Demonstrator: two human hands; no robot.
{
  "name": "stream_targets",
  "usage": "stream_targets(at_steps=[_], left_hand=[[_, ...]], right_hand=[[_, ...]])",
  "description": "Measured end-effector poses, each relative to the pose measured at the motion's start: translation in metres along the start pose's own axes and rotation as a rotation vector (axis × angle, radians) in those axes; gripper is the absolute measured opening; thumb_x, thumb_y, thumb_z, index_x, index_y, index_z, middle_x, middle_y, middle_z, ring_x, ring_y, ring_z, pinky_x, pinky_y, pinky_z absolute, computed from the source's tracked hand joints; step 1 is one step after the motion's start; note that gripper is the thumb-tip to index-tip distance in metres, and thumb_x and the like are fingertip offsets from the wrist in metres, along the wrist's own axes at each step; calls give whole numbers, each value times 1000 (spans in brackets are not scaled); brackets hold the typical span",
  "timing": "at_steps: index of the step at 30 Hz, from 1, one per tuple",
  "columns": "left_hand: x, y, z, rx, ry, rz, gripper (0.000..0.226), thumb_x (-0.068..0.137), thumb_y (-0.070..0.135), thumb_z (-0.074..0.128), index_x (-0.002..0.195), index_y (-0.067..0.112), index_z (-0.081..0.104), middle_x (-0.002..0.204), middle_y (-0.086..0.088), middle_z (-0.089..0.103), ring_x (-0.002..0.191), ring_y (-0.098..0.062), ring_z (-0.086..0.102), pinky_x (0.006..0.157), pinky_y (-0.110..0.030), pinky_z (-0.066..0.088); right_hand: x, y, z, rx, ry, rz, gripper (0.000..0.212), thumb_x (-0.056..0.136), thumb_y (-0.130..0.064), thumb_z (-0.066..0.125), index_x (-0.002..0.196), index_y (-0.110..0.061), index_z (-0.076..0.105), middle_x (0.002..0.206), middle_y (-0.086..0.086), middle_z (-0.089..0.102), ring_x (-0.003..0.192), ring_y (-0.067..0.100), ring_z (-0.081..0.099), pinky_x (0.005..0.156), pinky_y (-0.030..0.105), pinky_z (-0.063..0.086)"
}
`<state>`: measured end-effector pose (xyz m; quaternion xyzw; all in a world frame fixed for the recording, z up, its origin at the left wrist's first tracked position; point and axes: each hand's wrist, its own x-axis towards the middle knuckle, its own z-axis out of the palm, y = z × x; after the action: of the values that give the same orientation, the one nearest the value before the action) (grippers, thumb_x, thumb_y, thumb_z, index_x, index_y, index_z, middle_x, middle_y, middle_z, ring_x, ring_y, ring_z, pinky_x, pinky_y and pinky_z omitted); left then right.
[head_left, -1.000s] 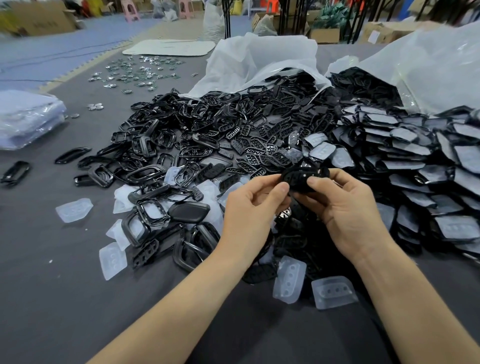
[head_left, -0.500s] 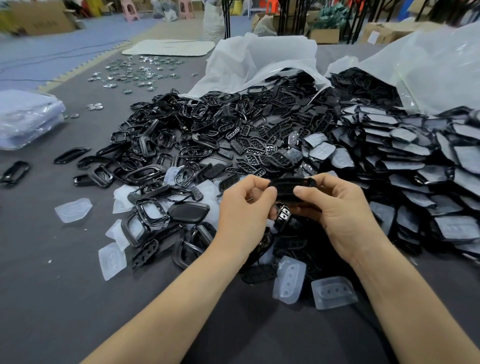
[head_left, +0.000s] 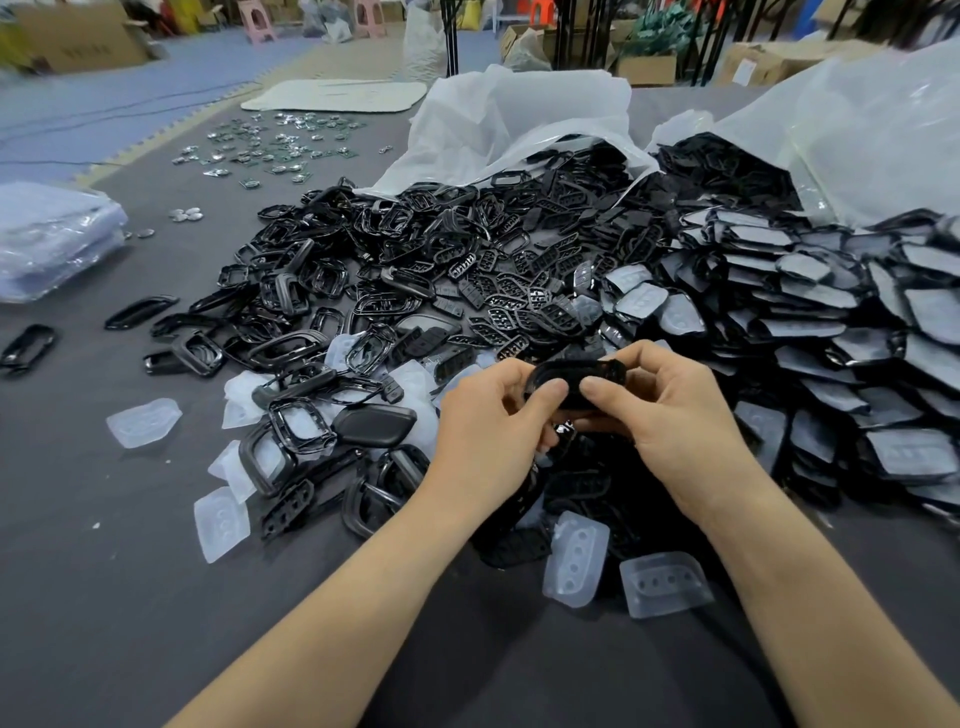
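Left hand (head_left: 488, 441) and right hand (head_left: 670, 431) hold a black plastic frame (head_left: 576, 370) above the worktop's (head_left: 104, 597) near-centre heap (head_left: 597, 493), fingers (head_left: 654, 359) clamped on its rim. It is likely light, stiff and slick, so best gripped by the edges.

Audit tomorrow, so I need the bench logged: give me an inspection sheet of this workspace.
Surface: dark grey cloth-covered table, bare at the near left.
Job's things: black oval plastic frame, held above the heap.
Clutter: heap of black plastic shells; translucent white rubber pads; stacked grey-faced black covers; small shiny metal pieces; translucent plastic bags spilling parts; wrapped bundle.
Grips: left hand and right hand both pinch the frame.
Cables: thin dark line on the blue floor mat, perhaps a cord.
Surroundings: cardboard boxes, pink stools.
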<state>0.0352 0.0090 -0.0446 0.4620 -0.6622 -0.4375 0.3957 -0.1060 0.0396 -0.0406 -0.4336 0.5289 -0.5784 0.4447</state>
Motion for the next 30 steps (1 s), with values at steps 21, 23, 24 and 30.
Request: stream_targets(at_steps=[21, 23, 24, 30], left_hand=[[-4, 7, 1, -328, -101, -100, 19, 98, 5, 50, 85, 6, 63, 59, 1, 66, 50, -9, 63, 52, -20, 53], [-4, 9, 0, -470, -137, -150, 19, 99, 4, 47, 88, 2, 63, 61, -2, 67, 50, -9, 63, 55, -21, 56], [-3, 10, 0, -495, -143, -161, 19, 99, 4, 47, 89, 1, 62, 61, -3, 67, 50, -10, 63, 56, -22, 57], [-3, 8, 1, -498, -160, -172, 19, 99, 3, 47, 87, 2, 62, 60, -4, 67, 51, -10, 64, 55, -21, 56]], right_hand=[[-1, -5, -1, 50, 7, 84, 13, 82, 4, 66, 84, -8, 64, 71, 5, 70, 61, 14, 65, 61, 23, 53], [-1, -6, -3, 209, -38, 129, 7, 84, 2, 62, 87, -4, 67, 77, 8, 72, 64, 15, 66, 61, 21, 54], [-1, -8, -4, 234, -53, 150, 8, 86, 0, 61, 87, -4, 68, 78, 8, 72, 64, 14, 67, 60, 20, 54], [0, -10, -6, 86, -59, 167, 16, 85, -1, 62, 75, -10, 71, 66, 5, 69, 55, 11, 64, 49, 18, 49]])
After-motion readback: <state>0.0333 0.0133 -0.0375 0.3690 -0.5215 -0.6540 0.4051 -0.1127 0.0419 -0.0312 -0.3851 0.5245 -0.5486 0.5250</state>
